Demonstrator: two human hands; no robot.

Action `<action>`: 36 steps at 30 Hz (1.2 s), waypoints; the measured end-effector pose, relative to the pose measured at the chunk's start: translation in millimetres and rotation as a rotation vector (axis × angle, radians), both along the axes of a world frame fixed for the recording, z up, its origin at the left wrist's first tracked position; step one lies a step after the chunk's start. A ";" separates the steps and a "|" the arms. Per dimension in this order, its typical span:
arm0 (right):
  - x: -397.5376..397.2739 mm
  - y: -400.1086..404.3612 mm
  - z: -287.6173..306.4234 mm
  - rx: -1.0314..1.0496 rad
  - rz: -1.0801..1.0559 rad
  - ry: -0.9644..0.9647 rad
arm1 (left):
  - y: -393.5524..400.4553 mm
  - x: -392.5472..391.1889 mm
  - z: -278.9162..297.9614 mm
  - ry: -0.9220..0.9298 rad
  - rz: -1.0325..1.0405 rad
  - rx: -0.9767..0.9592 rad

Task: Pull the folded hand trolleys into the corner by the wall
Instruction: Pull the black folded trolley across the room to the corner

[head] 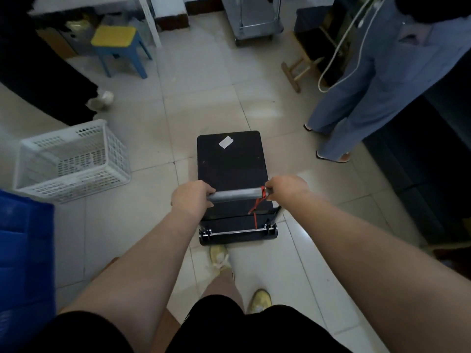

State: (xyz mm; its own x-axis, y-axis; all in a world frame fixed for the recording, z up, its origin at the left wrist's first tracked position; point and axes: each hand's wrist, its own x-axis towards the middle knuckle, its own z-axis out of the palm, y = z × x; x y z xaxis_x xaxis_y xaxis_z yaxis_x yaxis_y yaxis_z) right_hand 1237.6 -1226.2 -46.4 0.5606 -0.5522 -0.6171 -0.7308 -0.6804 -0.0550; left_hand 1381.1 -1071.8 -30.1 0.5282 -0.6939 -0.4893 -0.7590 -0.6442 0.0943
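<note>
A black platform hand trolley (230, 164) stands on the tiled floor straight ahead of me, a white sticker near its far edge. Its grey handle bar (235, 195) is raised above the near end, with a red string tied at the right end. My left hand (190, 198) grips the bar's left end and my right hand (286, 187) grips its right end. A second, silver metal trolley (257, 24) stands far off by the wall at the top.
A white perforated basket (74, 159) lies tilted at left, a blue crate (25, 250) nearer me. A yellow-topped blue stool (118, 47) stands far left. A person in blue trousers (362, 98) stands right, another in black at left. A wooden stool (300, 70) lies tipped, dark cabinets along the right.
</note>
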 end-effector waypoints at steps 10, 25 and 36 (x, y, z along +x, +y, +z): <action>129.9 -110.2 -4.3 0.019 -0.113 0.058 | -119.1 134.7 6.4 0.058 -0.094 0.077; 308.6 -283.7 -0.6 0.036 0.002 0.038 | -295.2 316.5 5.6 0.048 -0.051 0.073; 430.4 -438.1 5.5 -0.021 0.107 0.014 | -438.0 429.2 2.0 0.024 -0.007 0.055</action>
